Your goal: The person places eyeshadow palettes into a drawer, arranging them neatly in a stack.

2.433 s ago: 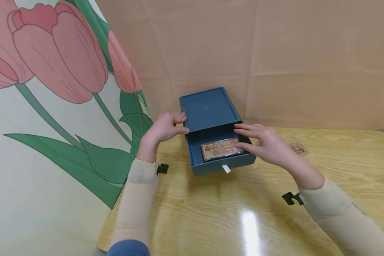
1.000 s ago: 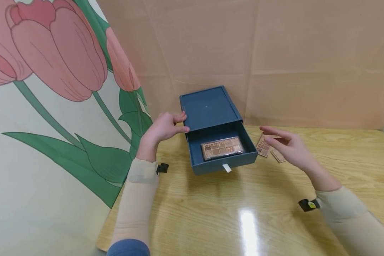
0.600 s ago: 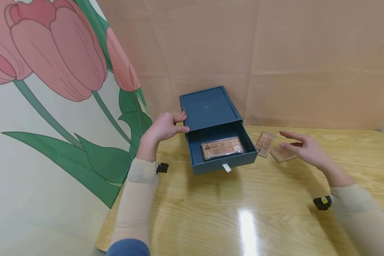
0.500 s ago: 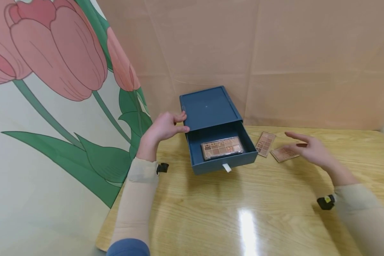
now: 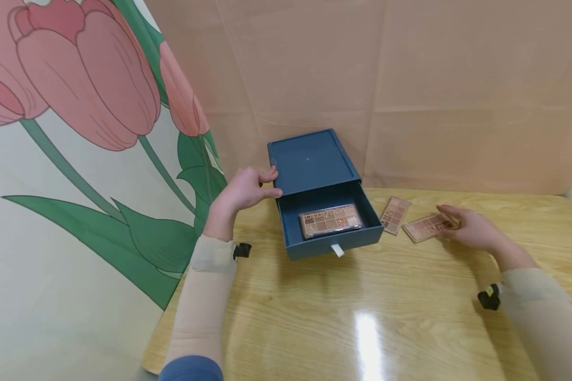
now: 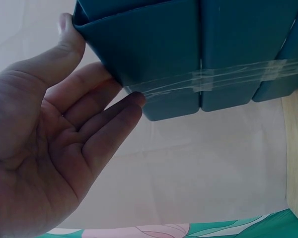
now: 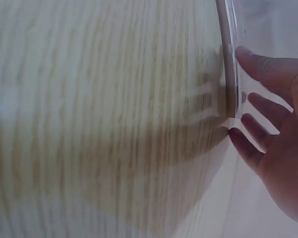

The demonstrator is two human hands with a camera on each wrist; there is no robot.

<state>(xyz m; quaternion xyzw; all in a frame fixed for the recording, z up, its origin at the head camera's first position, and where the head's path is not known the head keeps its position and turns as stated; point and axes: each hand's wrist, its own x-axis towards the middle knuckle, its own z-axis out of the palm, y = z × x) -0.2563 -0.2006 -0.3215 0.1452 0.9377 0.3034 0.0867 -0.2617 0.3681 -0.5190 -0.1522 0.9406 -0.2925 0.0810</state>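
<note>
In the head view my left hand (image 5: 248, 188) holds the left front corner of a blue drawer box (image 5: 310, 161), thumb at the front edge. The left wrist view shows the box's side (image 6: 144, 54) with clear tape across it and fingertips against it. Its top drawer (image 5: 293, 253) is pulled out, holding an eyeshadow palette (image 5: 331, 219) with a clear lid. My right hand (image 5: 474, 230) is at the right end of another eyeshadow palette (image 5: 426, 227) lying on the table; thumb and fingertips are right at its edges. In the right wrist view that palette (image 7: 230, 59) shows edge-on beside the thumb.
A third eyeshadow palette (image 5: 395, 214) lies on the table between the drawer and my right hand. The wooden table (image 5: 305, 317) ends against a beige cloth backdrop (image 5: 457, 106). A tulip-print panel (image 5: 100, 211) stands along the left. A white tab (image 5: 337, 250) hangs from the drawer front.
My right hand has moved from the palette in the drawer rightward, then down to the palette on the table, uncovering the two lying there. My left hand has stayed on the box.
</note>
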